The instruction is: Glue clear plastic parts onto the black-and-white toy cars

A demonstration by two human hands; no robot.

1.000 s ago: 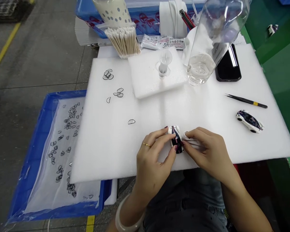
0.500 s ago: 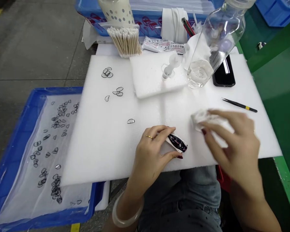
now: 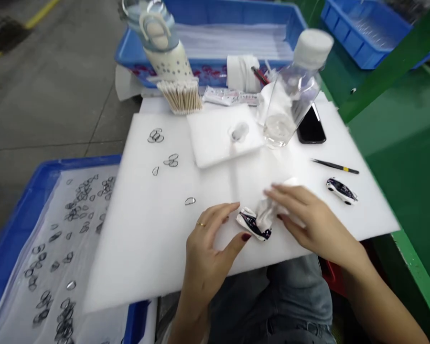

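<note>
A small black-and-white toy car [image 3: 249,220] lies on the white foam board [image 3: 157,248] near its front edge. My left hand [image 3: 209,243] is curved beside the car's left end, thumb and index finger apart; the thumb tip is close to the car's lower edge. My right hand [image 3: 308,217] pinches a crumpled white tissue [image 3: 267,214], whose lower end lies on the car and hides part of it. A second toy car [image 3: 342,191], also black and white, sits to the right of this hand, below the black tweezers [image 3: 335,166].
Thin black rings [image 3: 155,136] lie on the board's left; more fill a blue tray [image 3: 82,162]. A small foam block [image 3: 222,138], cotton swabs [image 3: 182,97], a clear bottle [image 3: 290,105], a phone [image 3: 311,126] and a patterned cup [image 3: 168,62] stand behind.
My right hand has brought the tissue left onto the car. My left fingers have spread from the car. The second car, behind my right hand before, now shows. The view has tilted up.
</note>
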